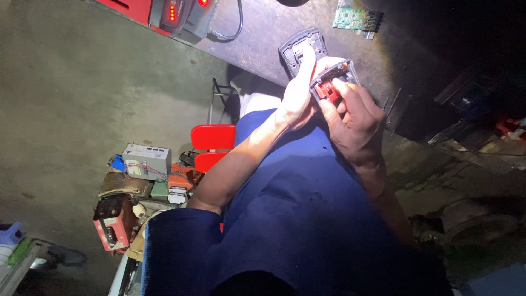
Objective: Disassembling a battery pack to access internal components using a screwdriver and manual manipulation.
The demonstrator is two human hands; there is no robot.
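Holding a small grey plastic casing with a red insert (330,82) in both hands, just above the edge of a dark worn workbench (257,38).

Left hand (298,93) wraps the casing from the side, one finger stretched up along a second grey plastic shell (301,49) that lies on the bench just behind; right hand (353,118) grips the casing from below, fingertips curled onto the red part. On the bench lie a green circuit board (356,19) and a red-and-grey charger with lit red lights (175,13) with a black cable. Below, on the concrete floor, stands a red stool (212,137) beside a heap of old electronic units (142,186).
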